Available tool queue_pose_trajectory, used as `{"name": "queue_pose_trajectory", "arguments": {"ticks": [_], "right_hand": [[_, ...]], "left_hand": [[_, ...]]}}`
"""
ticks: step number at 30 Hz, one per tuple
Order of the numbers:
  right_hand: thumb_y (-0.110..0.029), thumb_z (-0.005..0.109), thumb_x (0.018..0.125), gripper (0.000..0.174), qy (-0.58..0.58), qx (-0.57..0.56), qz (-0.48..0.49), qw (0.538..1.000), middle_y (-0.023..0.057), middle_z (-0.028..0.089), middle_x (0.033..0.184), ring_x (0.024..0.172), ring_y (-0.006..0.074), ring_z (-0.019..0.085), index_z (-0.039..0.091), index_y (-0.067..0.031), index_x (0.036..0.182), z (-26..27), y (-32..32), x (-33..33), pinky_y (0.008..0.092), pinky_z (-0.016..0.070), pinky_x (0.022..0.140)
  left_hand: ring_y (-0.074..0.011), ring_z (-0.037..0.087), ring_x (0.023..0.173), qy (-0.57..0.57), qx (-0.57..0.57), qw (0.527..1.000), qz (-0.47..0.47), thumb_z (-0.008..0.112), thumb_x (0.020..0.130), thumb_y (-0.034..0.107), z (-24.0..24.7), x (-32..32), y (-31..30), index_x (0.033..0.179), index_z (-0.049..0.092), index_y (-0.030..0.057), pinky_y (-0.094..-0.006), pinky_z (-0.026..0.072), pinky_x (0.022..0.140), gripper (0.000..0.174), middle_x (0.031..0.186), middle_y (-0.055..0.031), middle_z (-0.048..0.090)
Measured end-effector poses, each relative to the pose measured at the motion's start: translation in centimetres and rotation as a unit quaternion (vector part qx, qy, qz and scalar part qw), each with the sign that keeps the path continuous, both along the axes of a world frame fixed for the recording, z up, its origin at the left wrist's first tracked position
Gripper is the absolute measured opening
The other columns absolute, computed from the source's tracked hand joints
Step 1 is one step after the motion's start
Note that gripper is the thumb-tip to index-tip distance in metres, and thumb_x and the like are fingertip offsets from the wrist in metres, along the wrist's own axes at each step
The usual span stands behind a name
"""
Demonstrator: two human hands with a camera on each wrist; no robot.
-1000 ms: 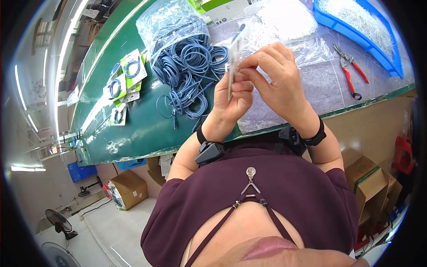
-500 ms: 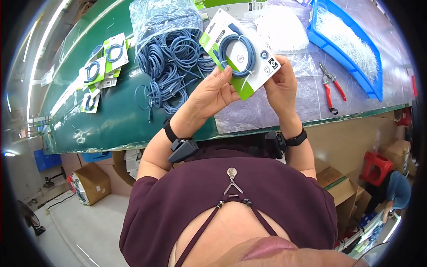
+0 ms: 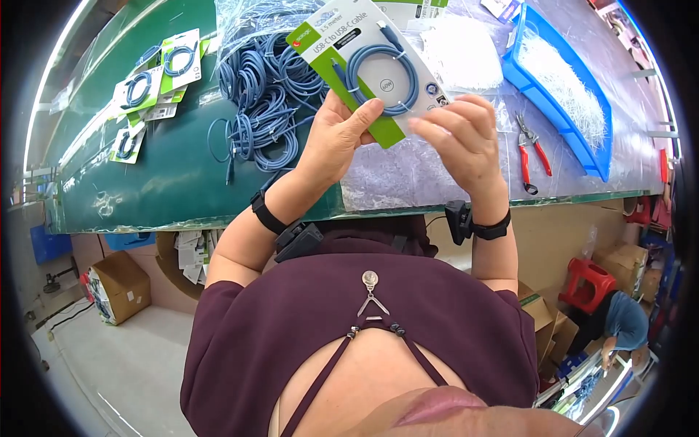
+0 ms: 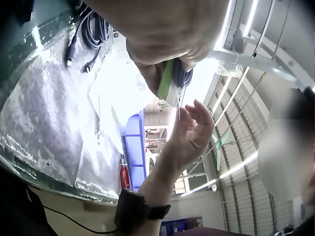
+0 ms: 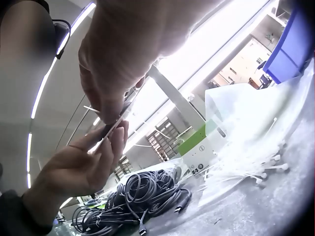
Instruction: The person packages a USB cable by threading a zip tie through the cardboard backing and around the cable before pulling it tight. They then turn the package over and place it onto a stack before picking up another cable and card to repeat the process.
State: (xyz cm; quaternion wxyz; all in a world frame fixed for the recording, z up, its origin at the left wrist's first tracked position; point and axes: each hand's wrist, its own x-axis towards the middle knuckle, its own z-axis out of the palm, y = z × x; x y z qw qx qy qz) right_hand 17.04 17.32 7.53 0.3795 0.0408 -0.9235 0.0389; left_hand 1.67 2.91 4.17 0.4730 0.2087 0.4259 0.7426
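My left hand (image 3: 336,138) holds a white and green printed card (image 3: 386,138) by its lower left edge, thumb on the front. A coiled blue USB-C cable (image 3: 353,69) lies on the card's face. My right hand (image 3: 466,142) is at the card's lower right side, slightly blurred, its fingers bent. In the left wrist view a thin white cable tie (image 4: 179,110) runs from the card to the right hand's fingertips (image 4: 189,109). The right wrist view has a white tail sticking out past those fingers, pinched between them.
Left of the card lies a heap of coiled blue cables (image 3: 266,109), partly in clear plastic. Carded cables (image 3: 156,80) lie farther left. White cable ties (image 3: 462,58) are piled behind; a blue tray (image 3: 557,109) and red-handled pruners (image 3: 526,160) are at right.
The card has turned from edge-on to face-up towards the head camera and moved up and left. My right hand has let go of the card's corner and shifted to its lower right side.
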Motion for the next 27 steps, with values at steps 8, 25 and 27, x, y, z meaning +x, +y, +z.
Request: {"name": "queue_pose_trajectory", "arguments": {"ticks": [8,25,27], "right_hand": [[-0.001,0.072,0.067,0.026,0.02,-0.07,0.045,0.996,0.0024,0.063,0.096,0.09,0.0214,0.06,0.07,-0.011,0.091,-2.3,-0.4,-2.0,0.0369,0.048,0.083],[-0.013,0.059,0.092,0.04,0.032,-0.714,0.16,0.681,0.0161,0.057,0.121,0.106,0.0239,0.062,0.047,0.0042,0.126,-9.6,-2.0,-1.2,0.0327,0.0559,0.082],[-0.017,0.054,0.095,0.043,0.0,-0.878,0.209,0.43,0.0163,0.056,0.124,0.106,0.0241,0.062,0.042,0.0041,0.131,-10.8,-2.4,-0.7,0.0325,0.0566,0.083]], "left_hand": [[-0.022,0.062,0.103,0.124,0.042,0.99,0.056,0.06,0.092,0.006,-0.3,0.7,-0.7,0.121,0.046,0.0038,-0.0353,0.0555,0.084,0.032,0.116,-0.0094,0.06],[-0.0382,0.064,0.103,0.648,0.199,0.724,0.125,0.072,0.078,0.004,1.7,-1.4,-1.2,0.11,0.051,-0.003,-0.0403,0.0538,0.085,0.039,0.112,-0.0303,0.06],[-0.0381,0.064,0.103,0.649,0.196,0.726,0.117,0.072,0.077,0.004,2.2,-1.5,-1.2,0.11,0.051,-0.0029,-0.0399,0.054,0.085,0.04,0.112,-0.0302,0.06]]}}
